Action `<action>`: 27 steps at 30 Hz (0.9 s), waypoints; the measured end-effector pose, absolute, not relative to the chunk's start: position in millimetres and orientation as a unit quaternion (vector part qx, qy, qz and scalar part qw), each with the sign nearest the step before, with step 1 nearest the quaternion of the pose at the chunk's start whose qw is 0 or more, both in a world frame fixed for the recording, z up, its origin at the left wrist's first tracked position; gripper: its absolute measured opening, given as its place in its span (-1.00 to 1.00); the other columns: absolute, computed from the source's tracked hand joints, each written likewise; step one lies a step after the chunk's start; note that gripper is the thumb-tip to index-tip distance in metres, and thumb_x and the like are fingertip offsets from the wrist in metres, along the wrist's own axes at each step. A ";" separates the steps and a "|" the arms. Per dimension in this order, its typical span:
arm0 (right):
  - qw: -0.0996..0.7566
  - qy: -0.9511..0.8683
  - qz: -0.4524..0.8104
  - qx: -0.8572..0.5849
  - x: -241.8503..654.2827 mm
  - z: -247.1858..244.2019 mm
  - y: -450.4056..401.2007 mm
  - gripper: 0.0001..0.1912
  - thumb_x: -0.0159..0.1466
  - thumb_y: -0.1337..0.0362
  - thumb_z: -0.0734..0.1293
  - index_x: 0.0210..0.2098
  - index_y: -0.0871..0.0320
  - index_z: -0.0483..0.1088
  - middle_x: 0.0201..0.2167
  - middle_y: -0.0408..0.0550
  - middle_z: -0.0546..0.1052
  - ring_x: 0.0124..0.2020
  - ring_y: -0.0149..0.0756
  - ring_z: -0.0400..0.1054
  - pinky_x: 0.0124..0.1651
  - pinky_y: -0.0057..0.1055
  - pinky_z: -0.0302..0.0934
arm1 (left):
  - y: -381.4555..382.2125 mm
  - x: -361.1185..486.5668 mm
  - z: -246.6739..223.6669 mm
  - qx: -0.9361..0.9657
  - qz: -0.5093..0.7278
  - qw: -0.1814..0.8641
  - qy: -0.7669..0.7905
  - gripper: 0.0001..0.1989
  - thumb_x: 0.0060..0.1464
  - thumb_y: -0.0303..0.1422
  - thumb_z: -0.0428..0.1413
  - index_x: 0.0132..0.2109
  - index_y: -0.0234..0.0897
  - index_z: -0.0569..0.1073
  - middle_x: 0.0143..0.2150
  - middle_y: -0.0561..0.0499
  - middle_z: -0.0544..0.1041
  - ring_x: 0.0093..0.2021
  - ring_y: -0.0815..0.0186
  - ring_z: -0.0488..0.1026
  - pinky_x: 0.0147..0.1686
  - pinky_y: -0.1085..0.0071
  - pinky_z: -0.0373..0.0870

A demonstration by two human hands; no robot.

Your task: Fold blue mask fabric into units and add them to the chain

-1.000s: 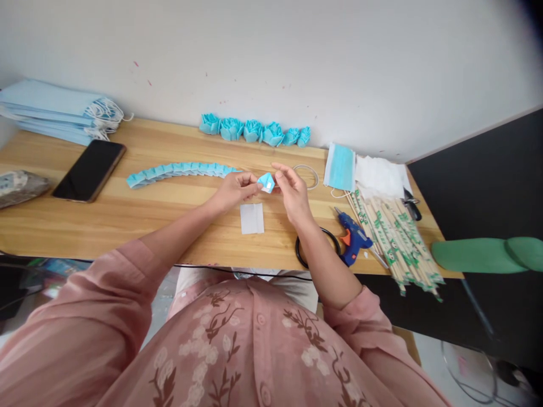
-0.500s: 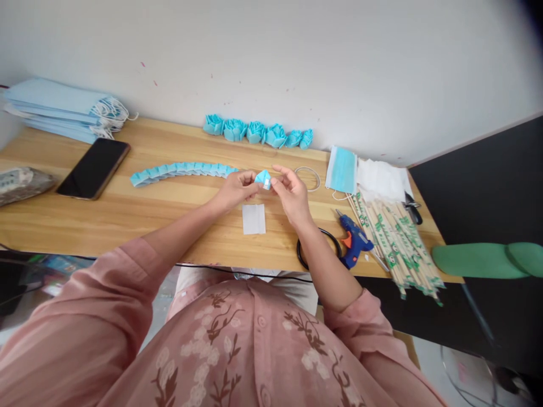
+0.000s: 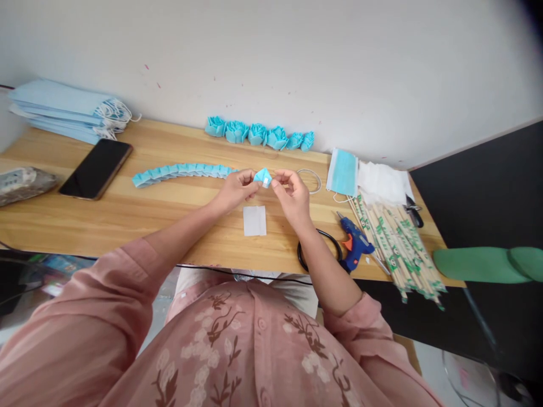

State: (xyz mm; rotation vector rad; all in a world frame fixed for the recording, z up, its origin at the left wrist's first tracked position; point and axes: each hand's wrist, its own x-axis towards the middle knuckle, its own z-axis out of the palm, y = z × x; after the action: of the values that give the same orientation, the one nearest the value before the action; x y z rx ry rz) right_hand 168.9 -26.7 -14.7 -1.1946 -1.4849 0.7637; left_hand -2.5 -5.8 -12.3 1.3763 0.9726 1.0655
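A small folded light-blue petal [image 3: 263, 176] with a white patch on its face is pinched between my two hands above the table. My left hand [image 3: 238, 188] grips its left side with thumb and fingers. On its right edge, the thumb and fingertips of my right hand [image 3: 292, 195] are closed. A white square sheet [image 3: 254, 220] lies flat just below the hands. Beside my left hand, a curved row of folded blue petals [image 3: 182, 170] stretches leftward. Several blue mask-fabric flowers [image 3: 257, 134] stand in a line behind the hands.
Stacked blue masks [image 3: 63, 107] and a phone [image 3: 97, 169] lie at the left. To the right are a glue gun [image 3: 356, 240], a black ring [image 3: 302, 257], a single mask [image 3: 342, 172], white sheets [image 3: 382, 181] and wrapped chopsticks [image 3: 401, 249]. A green object [image 3: 470, 264] juts past the table's right edge.
The hands and the folded petal are nearly where they were. My right fingers have curled in closer to the petal's right edge. The whole view has shifted slightly.
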 end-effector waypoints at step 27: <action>0.491 -0.637 0.377 -0.460 170.1 -21.1 -24.3 -0.63 0.27 0.14 0.35 0.05 0.06 0.37 -0.35 -0.17 0.52 -0.32 -0.35 0.42 -0.20 -0.36 0.31 | -9.7 -1.9 -11.1 0.662 0.398 0.499 0.393 -0.75 0.04 -0.27 0.15 -0.47 -0.27 0.27 -0.57 0.15 0.22 -0.55 0.49 0.12 -0.54 0.48 0.01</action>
State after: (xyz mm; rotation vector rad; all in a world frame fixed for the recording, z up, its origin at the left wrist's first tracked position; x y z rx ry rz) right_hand 170.1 -24.3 -21.1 -1.1175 -1.5464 0.9156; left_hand -1.9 -9.7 -11.1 1.6032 0.9509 0.9624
